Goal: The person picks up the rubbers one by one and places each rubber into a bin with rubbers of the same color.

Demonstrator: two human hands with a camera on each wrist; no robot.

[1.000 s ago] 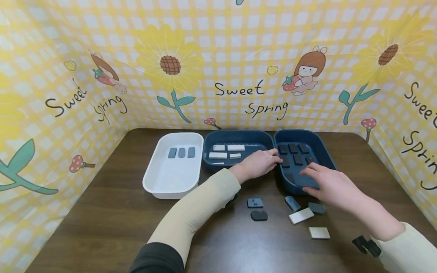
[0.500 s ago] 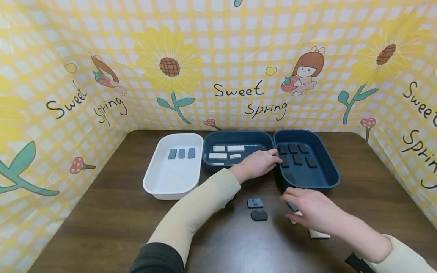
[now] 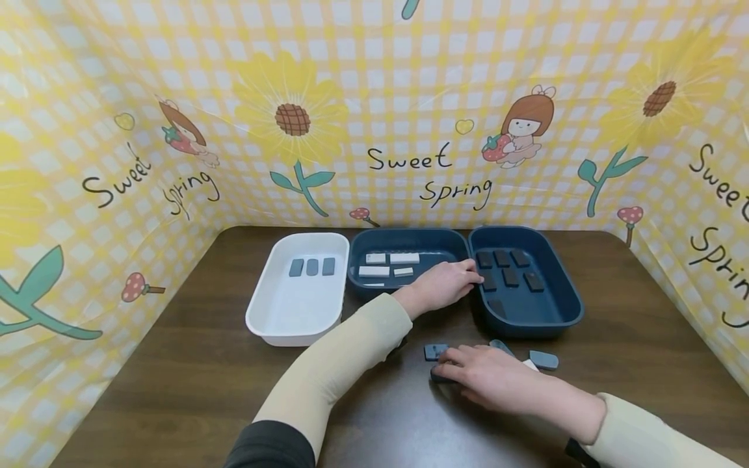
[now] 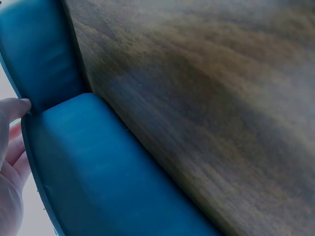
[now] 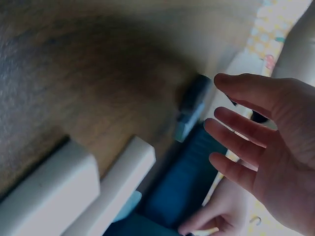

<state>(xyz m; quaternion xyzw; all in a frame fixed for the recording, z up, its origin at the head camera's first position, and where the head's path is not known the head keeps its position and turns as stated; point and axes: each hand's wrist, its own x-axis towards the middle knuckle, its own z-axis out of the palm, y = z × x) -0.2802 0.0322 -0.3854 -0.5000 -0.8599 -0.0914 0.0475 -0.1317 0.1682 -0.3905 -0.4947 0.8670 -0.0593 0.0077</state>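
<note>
My left hand (image 3: 441,286) holds the rims where the middle navy bin (image 3: 409,234) meets the right navy bin (image 3: 570,312). In the left wrist view, its thumb (image 4: 19,105) lies on one side of the rim and the other fingers on the far side. My right hand (image 3: 491,377) hovers low over the table, fingertips at a black rounded block (image 3: 441,377). The right wrist view has the fingers of this hand (image 5: 275,142) spread and apart, with nothing held. A blue-grey block (image 3: 434,353) lies just beyond the black one.
Around the right hand lie a blue rounded block (image 3: 500,346), a grey rounded block (image 3: 544,360) and white blocks (image 5: 54,191). A white bin (image 3: 257,318) with three blue-grey blocks stands left. The middle bin holds several white blocks; the right one, several dark blocks (image 3: 510,278).
My right hand has moved from above the right bin, across the loose blocks, leftward to the black rounded block. The left hand has stayed at the rims.
</note>
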